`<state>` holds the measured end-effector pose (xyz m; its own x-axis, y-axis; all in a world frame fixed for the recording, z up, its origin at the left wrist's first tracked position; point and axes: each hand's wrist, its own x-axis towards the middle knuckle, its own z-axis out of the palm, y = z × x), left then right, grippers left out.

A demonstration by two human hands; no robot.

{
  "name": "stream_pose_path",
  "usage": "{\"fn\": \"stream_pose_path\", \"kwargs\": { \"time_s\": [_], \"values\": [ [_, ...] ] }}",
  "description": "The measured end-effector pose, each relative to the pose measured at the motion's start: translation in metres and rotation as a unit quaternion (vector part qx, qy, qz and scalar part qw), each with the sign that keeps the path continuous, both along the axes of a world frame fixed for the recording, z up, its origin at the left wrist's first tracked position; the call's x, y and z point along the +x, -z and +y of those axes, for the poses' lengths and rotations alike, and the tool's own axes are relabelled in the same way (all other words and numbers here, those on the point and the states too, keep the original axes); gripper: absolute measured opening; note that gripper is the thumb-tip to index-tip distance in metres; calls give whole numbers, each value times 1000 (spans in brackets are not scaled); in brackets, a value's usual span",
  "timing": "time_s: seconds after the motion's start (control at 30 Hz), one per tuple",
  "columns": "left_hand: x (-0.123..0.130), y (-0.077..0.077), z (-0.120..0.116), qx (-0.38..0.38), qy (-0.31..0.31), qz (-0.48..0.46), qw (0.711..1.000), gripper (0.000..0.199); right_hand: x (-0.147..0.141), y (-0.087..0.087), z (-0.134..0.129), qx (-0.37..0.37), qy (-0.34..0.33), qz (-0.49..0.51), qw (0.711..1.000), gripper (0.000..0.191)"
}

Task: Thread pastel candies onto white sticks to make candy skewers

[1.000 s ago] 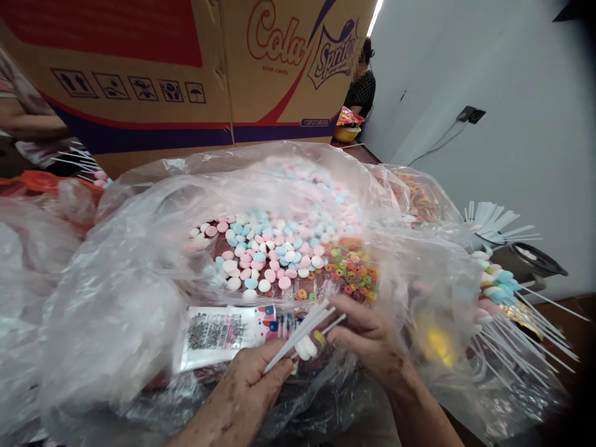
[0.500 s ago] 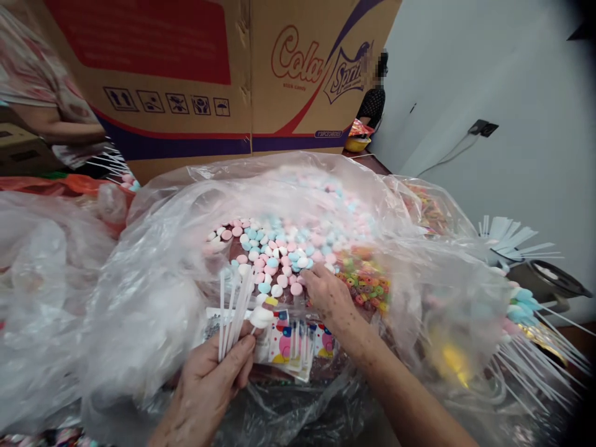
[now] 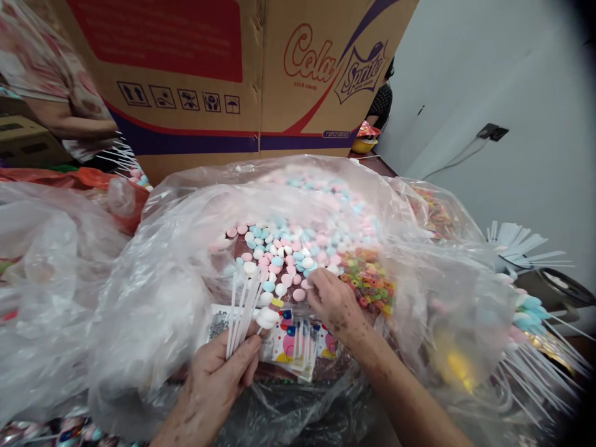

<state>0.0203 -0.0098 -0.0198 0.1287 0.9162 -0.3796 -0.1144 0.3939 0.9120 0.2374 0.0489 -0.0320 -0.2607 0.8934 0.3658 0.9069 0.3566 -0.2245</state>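
Note:
My left hand point(image 3: 223, 375) is closed round a bunch of thin white sticks point(image 3: 243, 304) that point upward. By its thumb, a white marshmallow point(image 3: 267, 318) with a small yellow piece above it appears to sit on one stick. My right hand point(image 3: 338, 307) reaches in from the right, fingertips bent together at the near edge of a pile of pink, blue and white marshmallows point(image 3: 274, 248). Whatever its fingertips hold is hidden. Small colourful ring-shaped candies point(image 3: 370, 284) lie just right of that hand. Printed clear packets point(image 3: 288, 347) lie between the hands.
Crumpled clear plastic bags point(image 3: 153, 310) surround the pile. Behind stands a large cardboard box point(image 3: 186, 118). At right are finished-looking candy sticks point(image 3: 531, 316), a cup of white strips point(image 3: 516, 242) and a dark pot point(image 3: 559, 285). Another person's arm point(image 3: 69, 118) shows at far left.
The whole view has shifted, so the scene sits slightly farther right. My right hand stays at the pile's edge, its fingers slightly more drawn in. The left hand keeps its hold on the sticks.

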Motion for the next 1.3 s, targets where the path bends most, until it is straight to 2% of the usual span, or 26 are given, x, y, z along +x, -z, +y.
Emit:
{"fn": "stream_pose_path", "kwargs": {
  "time_s": [0.1, 0.3, 0.43, 0.57, 0.67, 0.87, 0.93, 1.0, 1.07, 1.1, 1.17, 1.23, 1.3],
  "values": [
    [0, -1, -1, 9, 2, 6, 1000, 44, -5, 2, -3, 11, -48, -39, 998, 17],
    [0, 0, 0, 20, 11, 13, 1000, 43, -3, 3, -3, 4, -106, -47, 993, 14],
    [1, 3, 0, 10, 7, -4, 1000, 40, -3, 11, 2, 51, -152, -40, 986, 17],
    [0, 5, -1, 19, 0, -13, 1000, 35, -5, 19, 6, 66, -150, -13, 986, 22],
    [-1, 8, 0, 20, 5, -13, 1000, 38, -5, 19, 6, 49, -158, -5, 986, 22],
    [-1, 16, -1, 8, 16, -17, 1000, 25, -7, 18, 4, -5, -141, -2, 990, 16],
    [-1, 20, -2, 21, 29, -7, 999, 25, -8, 18, 4, -15, -122, 28, 992, 17],
    [-3, 22, -2, 41, 39, 10, 998, 24, -8, 15, 4, -36, -83, 110, 990, 17],
    [-4, 23, -2, 69, 54, 43, 995, 23, -7, 11, 2, -88, -23, 252, 963, 11],
    [-4, 22, -2, 83, 67, 65, 992, 23, -6, 8, 0, -124, 7, 336, 934, 7],
    [-4, 20, -1, 104, 101, 108, 984, 24, -5, 1, -4, -191, 49, 492, 848, 10],
    [-2, 17, -1, 113, 121, 136, 977, 26, -4, -5, -7, -226, 64, 603, 762, 19],
    [0, 16, -2, 112, 118, 145, 976, 26, -3, -10, -10, -234, 73, 659, 711, 24]
  ]
}}
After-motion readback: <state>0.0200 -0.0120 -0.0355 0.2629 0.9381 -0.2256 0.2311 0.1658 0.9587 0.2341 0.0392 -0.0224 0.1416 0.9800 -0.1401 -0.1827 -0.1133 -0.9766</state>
